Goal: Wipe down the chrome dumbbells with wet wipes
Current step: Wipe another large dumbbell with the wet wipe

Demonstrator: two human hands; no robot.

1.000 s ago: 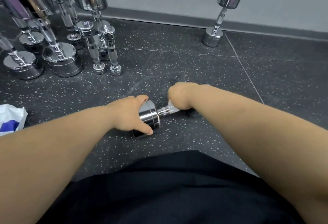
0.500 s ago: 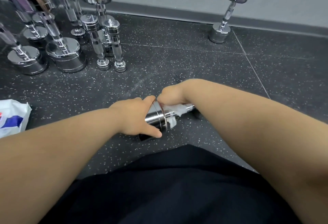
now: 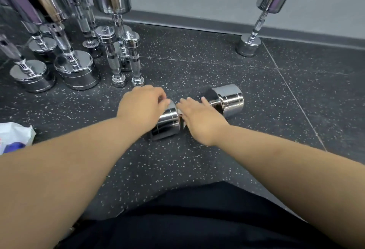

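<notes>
On the speckled dark floor (image 3: 197, 161), just ahead of the person's lap, a chrome dumbbell (image 3: 230, 99) lies on its side. The left hand (image 3: 142, 106) grips its nearer head, fingers curled over the top edge. The right hand (image 3: 201, 120) lies across the handle with fingers reaching forward. A scrap of white wipe (image 3: 184, 124) peeks out beneath it, but I cannot tell whether the fingers close round the bar. More dumbbells (image 3: 77, 71) stand upright at far left, and one dumbbell (image 3: 258, 21) stands alone by the wall. A white packet (image 3: 13, 134) lies at the left edge.
</notes>
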